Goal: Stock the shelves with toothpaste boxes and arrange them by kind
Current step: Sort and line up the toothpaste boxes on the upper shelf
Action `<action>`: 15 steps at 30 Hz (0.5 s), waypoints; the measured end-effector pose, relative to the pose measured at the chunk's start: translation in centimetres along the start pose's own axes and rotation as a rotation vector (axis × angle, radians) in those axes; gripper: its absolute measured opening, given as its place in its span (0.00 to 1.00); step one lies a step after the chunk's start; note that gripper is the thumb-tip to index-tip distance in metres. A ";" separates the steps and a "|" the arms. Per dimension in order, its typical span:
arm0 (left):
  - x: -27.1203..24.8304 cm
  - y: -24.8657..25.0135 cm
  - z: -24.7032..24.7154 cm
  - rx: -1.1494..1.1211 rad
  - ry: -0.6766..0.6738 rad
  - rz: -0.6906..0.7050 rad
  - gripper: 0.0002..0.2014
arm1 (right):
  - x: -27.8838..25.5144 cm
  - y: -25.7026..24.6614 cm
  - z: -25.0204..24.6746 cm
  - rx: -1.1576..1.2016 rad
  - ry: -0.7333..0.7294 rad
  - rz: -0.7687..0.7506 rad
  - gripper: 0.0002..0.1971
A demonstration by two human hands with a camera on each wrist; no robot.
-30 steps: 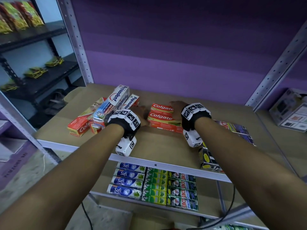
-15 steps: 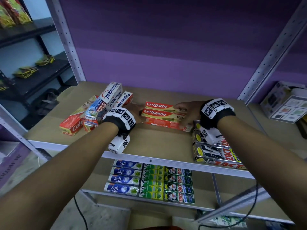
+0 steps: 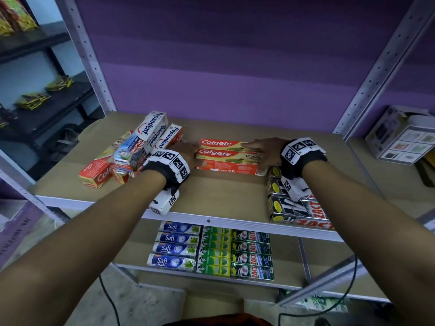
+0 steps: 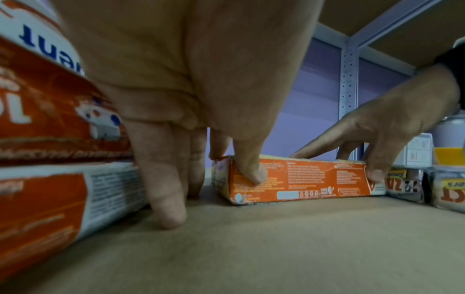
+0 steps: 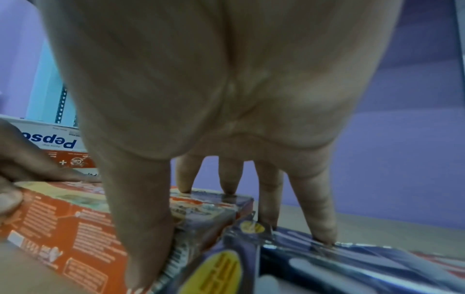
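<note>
Since the earlier frames the right hand (image 3: 263, 147) has been sliding out along the Colgate boxes (image 3: 229, 158) to their right end, so both hands are now bracketing the pair. These boxes are lying flat on the shelf (image 3: 219, 194), side by side, long axis running left to right, straight ahead of the person and between the two hands. The left hand (image 3: 186, 152) is at their left end: the left wrist view shows its thumb pressing the near face and a fingertip hooked on the top corner, other fingers (image 4: 166, 199) reaching straight down to the shelf. The right hand is spreading over the right end, thumb on the near face, fingers on top, some landing on the glossy foil-wrapped Zact packs (image 3: 299, 208) just beside. Neither hand looks nearer, so squaring up seems a two-handed squeeze. Those cartons are thin printed card, corners scuffed. Pepsodent boxes (image 3: 153, 132) are lying jumbled at an angle to the left.
</note>
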State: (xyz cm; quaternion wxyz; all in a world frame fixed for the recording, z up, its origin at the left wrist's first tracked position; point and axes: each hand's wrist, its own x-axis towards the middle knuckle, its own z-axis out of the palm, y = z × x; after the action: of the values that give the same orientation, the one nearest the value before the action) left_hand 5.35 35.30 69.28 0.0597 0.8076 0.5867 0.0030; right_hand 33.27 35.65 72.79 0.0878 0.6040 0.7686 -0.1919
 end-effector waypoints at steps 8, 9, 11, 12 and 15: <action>0.6 1.5 -0.5 0.052 -0.077 -0.046 0.25 | 0.1 0.2 0.4 -0.010 0.082 0.016 0.42; 0.7 1.6 -0.5 0.068 -0.094 -0.041 0.24 | 0.1 0.3 0.5 0.006 0.081 0.024 0.42; 0.5 1.6 -0.5 0.117 -0.103 -0.034 0.22 | -0.1 0.3 0.5 0.027 0.059 0.035 0.42; 0.4 1.6 -0.6 0.148 -0.104 -0.040 0.21 | -0.2 0.2 0.4 0.028 0.047 0.035 0.42; 0.6 1.9 -1.2 0.142 -0.110 -0.075 0.24 | -0.4 -0.2 0.2 -0.015 0.036 0.027 0.40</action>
State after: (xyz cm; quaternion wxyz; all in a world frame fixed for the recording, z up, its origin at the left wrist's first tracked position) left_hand 7.27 35.36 70.63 0.0344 0.7862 0.6112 -0.0851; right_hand 33.15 35.22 72.82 0.0810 0.6169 0.7632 -0.1743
